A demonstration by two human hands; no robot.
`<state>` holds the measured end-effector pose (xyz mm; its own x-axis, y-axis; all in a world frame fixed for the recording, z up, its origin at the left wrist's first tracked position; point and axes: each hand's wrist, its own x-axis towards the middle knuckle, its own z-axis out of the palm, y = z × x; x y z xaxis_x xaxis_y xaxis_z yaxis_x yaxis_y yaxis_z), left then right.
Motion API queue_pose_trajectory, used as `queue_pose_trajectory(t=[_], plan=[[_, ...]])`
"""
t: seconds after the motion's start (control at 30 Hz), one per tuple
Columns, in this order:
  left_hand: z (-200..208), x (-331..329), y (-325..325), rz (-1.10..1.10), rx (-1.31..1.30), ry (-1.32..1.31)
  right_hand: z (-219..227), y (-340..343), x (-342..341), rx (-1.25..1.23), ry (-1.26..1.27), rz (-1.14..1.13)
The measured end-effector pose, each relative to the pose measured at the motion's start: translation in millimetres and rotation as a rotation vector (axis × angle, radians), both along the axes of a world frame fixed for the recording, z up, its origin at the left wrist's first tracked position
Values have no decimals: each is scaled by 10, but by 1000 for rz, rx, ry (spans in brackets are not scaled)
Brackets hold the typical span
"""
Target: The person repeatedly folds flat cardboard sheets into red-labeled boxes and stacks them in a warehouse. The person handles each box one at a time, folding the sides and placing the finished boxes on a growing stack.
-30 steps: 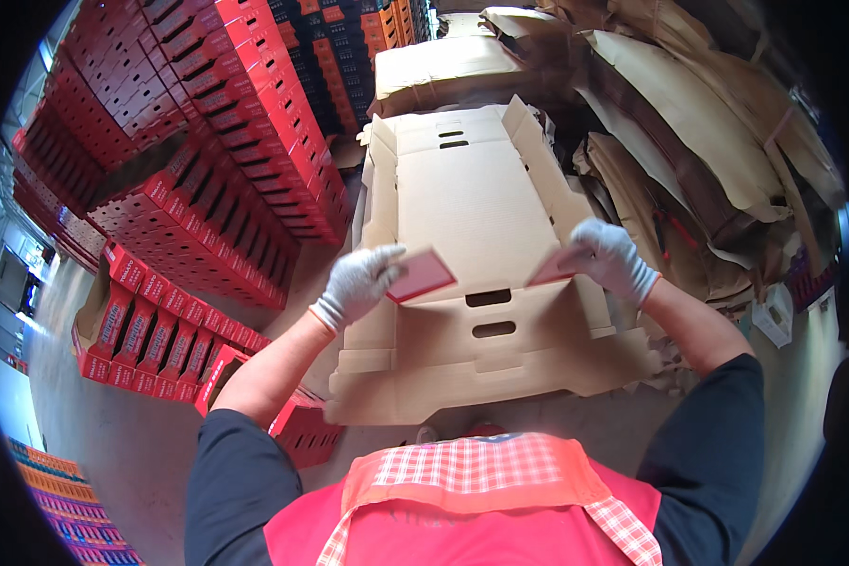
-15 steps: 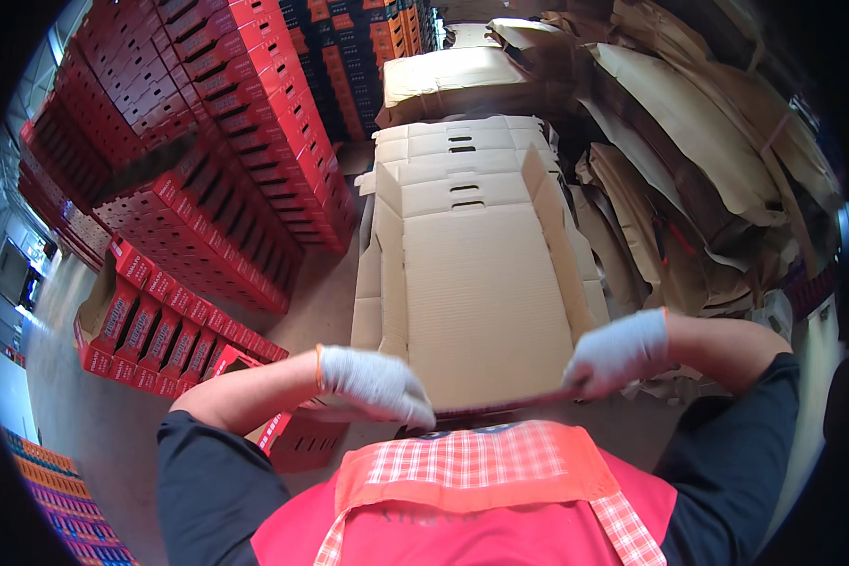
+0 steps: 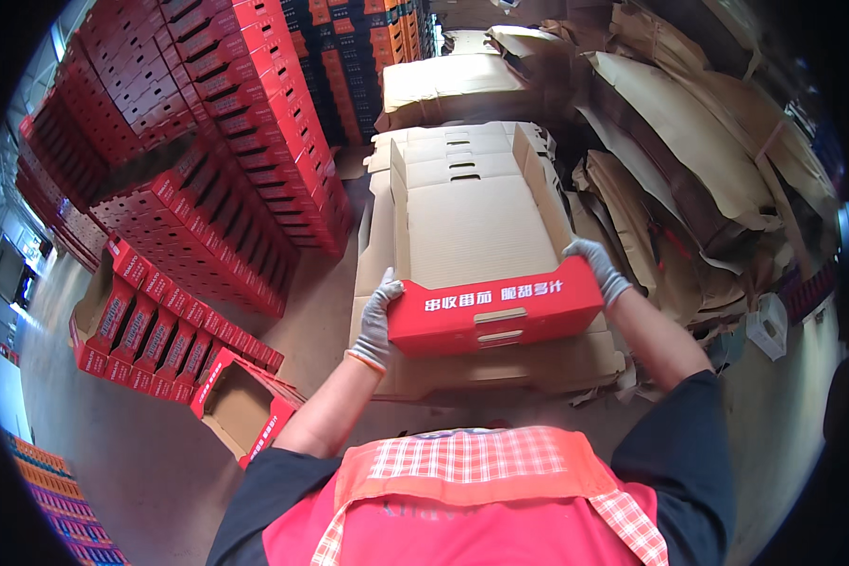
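I hold a shallow cardboard tray box [image 3: 486,236], brown inside with a red printed front wall facing me and a hand slot in it. My gloved left hand [image 3: 379,316] grips its near left corner. On the near right corner, my gloved right hand [image 3: 599,269] clasps the wall. The box's side walls stand up and its far end lies over a stack of flat brown cardboard blanks [image 3: 462,146].
Tall stacks of red boxes [image 3: 208,123] fill the left. Rows of folded red trays [image 3: 151,325] sit on the floor at lower left, one open red box [image 3: 245,410] beside my left arm. Piles of loose brown cardboard sheets [image 3: 689,141] lean at the right.
My hands went from the flat blank's flaps, drew in close to my chest, then out again; the red front wall now stands up and the box is formed.
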<state>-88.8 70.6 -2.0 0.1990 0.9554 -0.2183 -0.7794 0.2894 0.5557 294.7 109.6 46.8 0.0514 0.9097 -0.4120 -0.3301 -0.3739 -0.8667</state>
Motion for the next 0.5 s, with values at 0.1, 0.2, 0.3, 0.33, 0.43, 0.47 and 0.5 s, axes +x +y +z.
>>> queue_pose_trajectory(t=[0.1,0.2,0.3,0.33,0.43,0.47,0.5], plan=[[107,198,-245,66,-13,-196,816,-120,-41,295,-132,157],[111,494,-505,-23,-87,-182,1818,-280,-369,579,-347,299],[-58,858,-636,-319,-141,-436,2514,-634,-832,773,-882,422],[-111,922,-627,-471,-171,-407,2630,-766,-985,765,-1064,521],[-83,922,-715,-770,-118,-196,2569,-884,-1427,1140,-1539,669],[32,839,-788,-859,-166,-55,2483,-834,-1533,1122,-1585,764],[207,741,-832,-916,-266,159,2403,-740,-1600,1084,-1566,765]])
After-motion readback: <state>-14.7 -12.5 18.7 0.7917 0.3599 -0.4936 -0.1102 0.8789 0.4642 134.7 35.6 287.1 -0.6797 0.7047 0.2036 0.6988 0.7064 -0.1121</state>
